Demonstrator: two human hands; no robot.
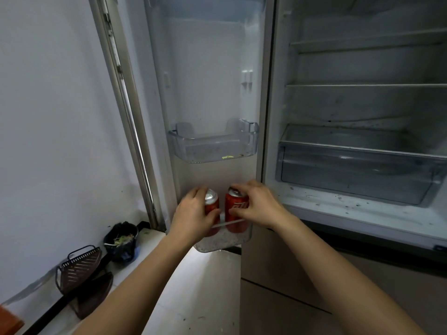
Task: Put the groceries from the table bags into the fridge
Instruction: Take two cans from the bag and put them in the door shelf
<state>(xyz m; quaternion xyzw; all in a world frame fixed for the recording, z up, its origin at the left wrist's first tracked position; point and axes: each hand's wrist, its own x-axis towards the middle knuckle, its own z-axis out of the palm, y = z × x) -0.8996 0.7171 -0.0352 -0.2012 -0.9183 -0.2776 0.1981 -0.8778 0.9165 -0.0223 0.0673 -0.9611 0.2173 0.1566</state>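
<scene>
Left hand [193,211] wraps left can [212,204]; right hand [257,206] wraps right can [236,204] (red, upright, side by side). Both cans stand in low bin [225,241] on open door [208,81]. Above bin: clear shelf [212,148]. Up and right of bin: drawer [350,175] inside fridge.

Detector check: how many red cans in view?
2. Left can held by the left hand, right can by the right hand, both in the bottom door bin. Hands may hide more.
</scene>
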